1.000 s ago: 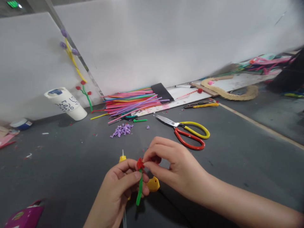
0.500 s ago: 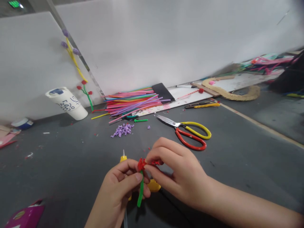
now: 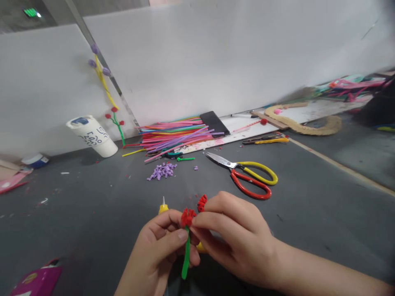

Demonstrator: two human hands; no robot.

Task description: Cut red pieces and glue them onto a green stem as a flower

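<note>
My left hand point(image 3: 163, 246) is closed, its thumb and fingers pinching a green pipe-cleaner stem point(image 3: 186, 257) just below its top. At the stem's upper end sits a ruffled red pipe-cleaner flower head point(image 3: 187, 217). My right hand point(image 3: 239, 236) is closed too, thumb and fingertips at the right side of the red head. A curled red pipe-cleaner strip point(image 3: 202, 202) sticks up above its fingers; whether it joins the head is hidden. Behind my left hand a yellow hot glue gun point(image 3: 163, 208) shows its metal nozzle; most of it is covered.
Scissors point(image 3: 247, 174) with red and yellow handles lie beyond my right hand. Purple cut pieces point(image 3: 162, 171), a pile of pipe cleaners point(image 3: 175, 135), a white cup point(image 3: 94, 135) and a utility knife point(image 3: 267, 140) lie farther back. A magenta box point(image 3: 38, 279) is at lower left.
The curled red strip now stands up above my right fingers, where it lay along them before. My right hand has turned and dropped slightly. The whole view has shifted a little.
</note>
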